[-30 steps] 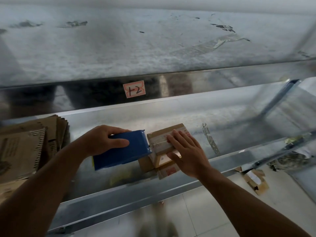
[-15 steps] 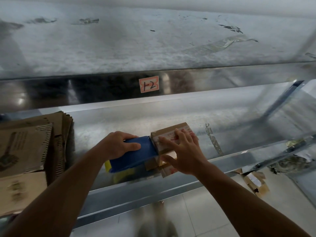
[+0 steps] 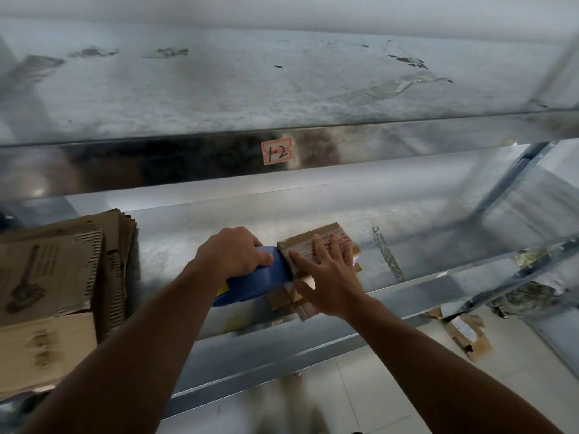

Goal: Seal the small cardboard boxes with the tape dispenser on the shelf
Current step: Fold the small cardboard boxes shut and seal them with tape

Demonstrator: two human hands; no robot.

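Observation:
A small cardboard box (image 3: 316, 238) with clear tape across its top sits on the metal shelf (image 3: 175, 239), stacked on other small boxes (image 3: 283, 300). My left hand (image 3: 233, 252) grips the blue tape dispenser (image 3: 260, 281), whose front end is pressed against the left side of the top box. My right hand (image 3: 326, 274) lies flat on the box with fingers spread, the thumb against its near side. The dispenser's roll and blade are hidden.
Flattened cardboard sheets (image 3: 53, 264) are stacked at the shelf's left end. An upper shelf with a tag reading 12 (image 3: 277, 151) hangs overhead. A blue upright (image 3: 513, 177) stands at the right. Torn cardboard (image 3: 466, 335) lies on the tiled floor below.
The dispenser has moved down the left side of the top box, tilting its nose up. My right hand shifted from the box's near edge further onto its top. The camera drifted left.

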